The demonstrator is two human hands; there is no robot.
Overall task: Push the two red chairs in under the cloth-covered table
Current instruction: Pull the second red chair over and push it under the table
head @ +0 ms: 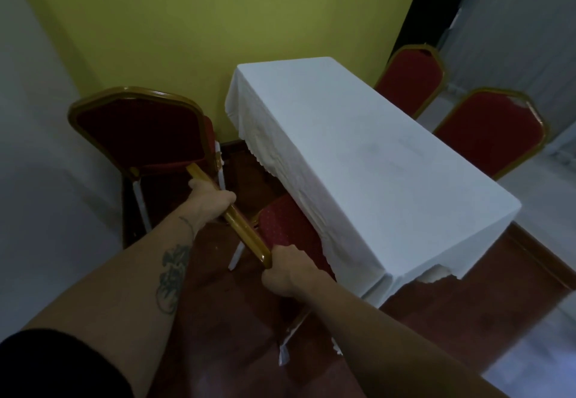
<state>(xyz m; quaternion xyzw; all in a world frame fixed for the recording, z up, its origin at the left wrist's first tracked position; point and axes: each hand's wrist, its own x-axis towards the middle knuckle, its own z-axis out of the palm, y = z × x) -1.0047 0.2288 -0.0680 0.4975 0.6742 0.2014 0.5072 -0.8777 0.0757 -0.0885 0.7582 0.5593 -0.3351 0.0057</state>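
Observation:
A long table under a white cloth (358,160) runs away from me on the right. Directly below me stands a red chair with a gold frame; I see its backrest top rail (246,235) edge-on and its red seat (290,232) partly under the cloth's left edge. My left hand (212,201) grips the far part of that rail. My right hand (283,269) grips the rail's near corner. A second red chair (140,129) stands further back on the left, apart from the table, its backrest facing me.
Two more red chairs (411,79) (492,135) stand along the table's right side. A yellow-green wall (202,23) closes the far end. The floor (218,319) is dark red-brown, with pale walls or panels on the left and right.

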